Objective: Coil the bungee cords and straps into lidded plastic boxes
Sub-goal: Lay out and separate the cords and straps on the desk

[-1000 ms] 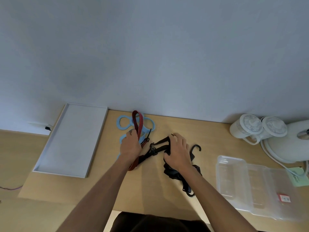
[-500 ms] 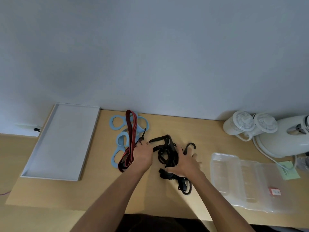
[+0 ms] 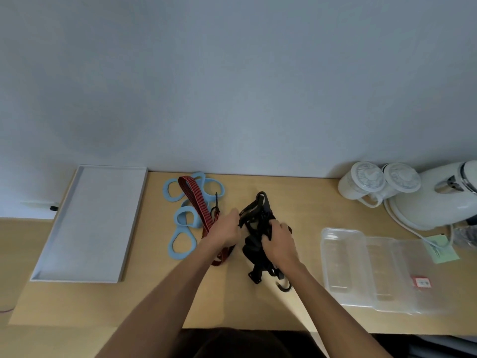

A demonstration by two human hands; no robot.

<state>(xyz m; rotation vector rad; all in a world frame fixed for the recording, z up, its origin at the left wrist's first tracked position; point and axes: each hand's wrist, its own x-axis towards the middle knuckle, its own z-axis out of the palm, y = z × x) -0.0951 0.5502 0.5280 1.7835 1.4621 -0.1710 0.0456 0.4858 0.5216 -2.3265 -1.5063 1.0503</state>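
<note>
At frame centre, a person's left hand (image 3: 227,229) and right hand (image 3: 280,242) are both gripping a tangled black hooked webbing strap (image 3: 254,245), apparently bunching it into a coil that next needs tightening and carrying to the clear lidded plastic boxes (image 3: 340,259) at lower right.

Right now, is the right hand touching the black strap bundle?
Touching. The head view shows the right hand with its fingers curled around the black strap bundle, with no gap between them.
</note>
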